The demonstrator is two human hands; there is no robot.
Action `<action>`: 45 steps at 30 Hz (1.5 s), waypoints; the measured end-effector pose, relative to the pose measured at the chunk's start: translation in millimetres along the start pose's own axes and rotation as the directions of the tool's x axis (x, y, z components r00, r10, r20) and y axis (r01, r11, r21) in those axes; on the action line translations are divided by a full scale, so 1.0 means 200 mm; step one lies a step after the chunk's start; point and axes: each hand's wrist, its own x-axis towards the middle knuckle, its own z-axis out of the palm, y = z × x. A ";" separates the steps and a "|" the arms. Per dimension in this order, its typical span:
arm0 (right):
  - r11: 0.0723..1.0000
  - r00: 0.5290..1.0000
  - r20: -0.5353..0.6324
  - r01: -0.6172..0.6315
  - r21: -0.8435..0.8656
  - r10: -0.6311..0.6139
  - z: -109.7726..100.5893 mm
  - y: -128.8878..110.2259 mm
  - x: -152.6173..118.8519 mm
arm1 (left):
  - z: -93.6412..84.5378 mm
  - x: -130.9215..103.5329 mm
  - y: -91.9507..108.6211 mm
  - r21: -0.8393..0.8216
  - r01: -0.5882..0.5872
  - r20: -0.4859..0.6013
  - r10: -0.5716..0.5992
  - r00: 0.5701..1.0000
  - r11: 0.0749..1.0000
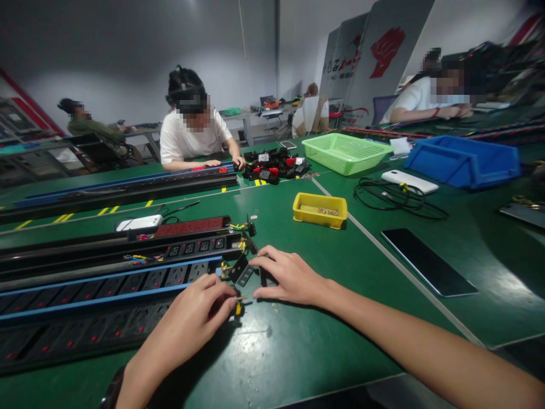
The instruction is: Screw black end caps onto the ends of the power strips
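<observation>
My left hand (200,309) is at the end of the nearest black power strip (114,326), its thumb and fingertips closed on a thin brass-coloured rod (242,297). Just below the fingertips, a yellow wire end (239,309) sticks out. To the right, my right hand (293,277) curves its thumb and fingers round a small black end piece (264,278), partly hidden by the fingers. A black slotted end plate (242,271) stands tilted between my hands, by the end of the blue-edged power strip (140,281).
Further strips (196,247) lie behind at left. A yellow tray (320,210) holds small metal parts. Beyond are a green basket (347,152), blue bin (464,162), coiled black cable (398,199) and dark phone (428,261). A co-worker (193,136) works opposite beside piled black sockets (272,165).
</observation>
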 end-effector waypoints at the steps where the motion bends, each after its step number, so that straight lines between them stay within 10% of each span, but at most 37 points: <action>1: 1.000 1.000 -0.002 0.001 0.000 -0.001 0.00 0.00 0.00 | 0.00 0.00 -0.01 -0.011 -0.002 0.007 0.002 1.000 1.000; 45: 1.000 1.000 0.002 0.007 -0.004 -0.007 0.00 0.01 0.01 | 0.01 0.04 -0.13 -0.111 0.077 0.165 -0.058 0.985 0.991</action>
